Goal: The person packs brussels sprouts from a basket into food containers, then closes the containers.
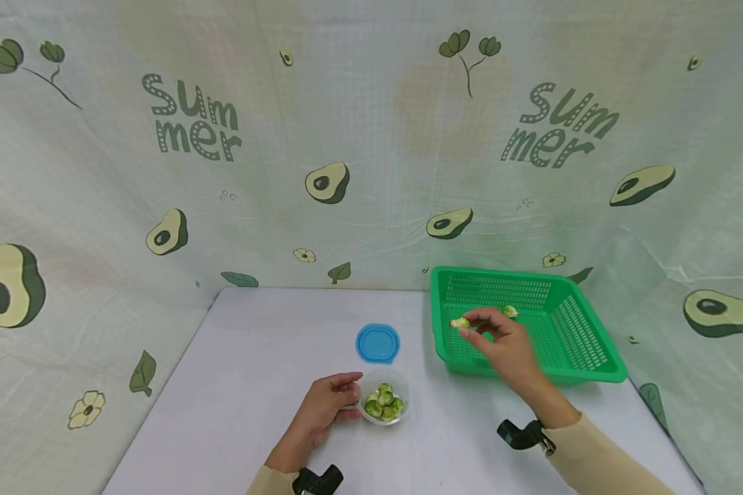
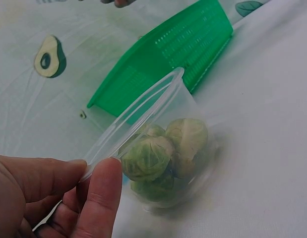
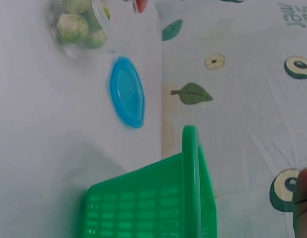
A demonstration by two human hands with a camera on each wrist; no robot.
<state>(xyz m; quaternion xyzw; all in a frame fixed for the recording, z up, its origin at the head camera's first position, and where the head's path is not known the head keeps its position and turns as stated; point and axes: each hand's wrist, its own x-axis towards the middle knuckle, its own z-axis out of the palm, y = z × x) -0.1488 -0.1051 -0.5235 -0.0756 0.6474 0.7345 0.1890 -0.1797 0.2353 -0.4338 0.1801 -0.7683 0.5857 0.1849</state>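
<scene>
My left hand (image 1: 329, 407) pinches the rim of a clear plastic cup (image 2: 190, 101) between thumb and fingers. Several green Brussels sprouts (image 1: 384, 402) lie inside that cup, and in the left wrist view they show through its wall. Over the left part of the green basket (image 1: 594, 337), my right hand (image 1: 501, 344) pinches a small pale Brussels sprout (image 1: 460, 322) between thumb and fingertips. Another sprout (image 1: 510, 311) lies in the basket behind the right hand. Only a fingertip of the right hand shows at the edge of the right wrist view.
A blue lid (image 1: 378, 343) lies flat on the white table (image 1: 241, 344), just beyond the cup. The basket stands at the table's right rear. Behind the table hangs a cloth (image 1: 384, 124) printed with avocados and lettering.
</scene>
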